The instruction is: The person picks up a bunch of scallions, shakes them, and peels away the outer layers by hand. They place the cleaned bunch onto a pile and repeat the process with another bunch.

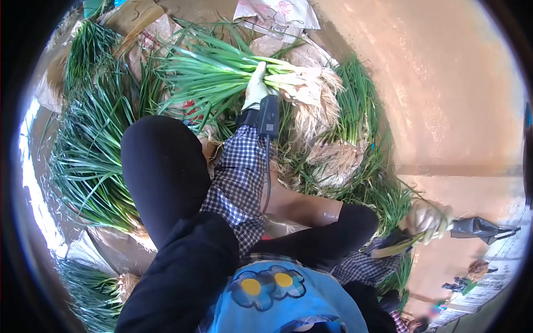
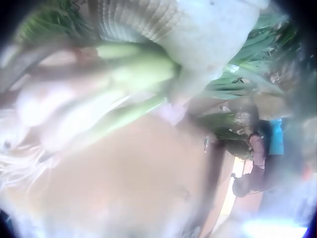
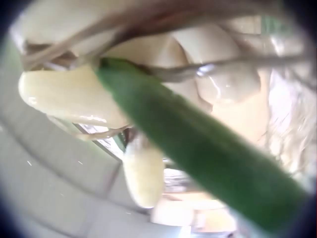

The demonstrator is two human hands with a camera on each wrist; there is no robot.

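In the head view the gloved left hand (image 1: 257, 89) grips a bunch of green onions (image 1: 222, 72) around its stalks, leaves to the left, pale roots to the right. The left wrist view shows that glove (image 2: 208, 39) over pale stalks (image 2: 138, 69). Off to the lower right, the gloved right hand (image 1: 426, 222), blurred, has curled fingers round some limp leaves and strands. Close up in the right wrist view, a green leaf (image 3: 198, 144) and brown strands cross the pale gloved fingers (image 3: 69, 94).
Heaps of green onions (image 1: 94, 144) lie at the left, with another bundle (image 1: 355, 105) right of the held bunch. Sacking (image 1: 277, 19) is spread at the top. A brown floor (image 1: 444, 100) extends along the right; other people show at the lower right edge.
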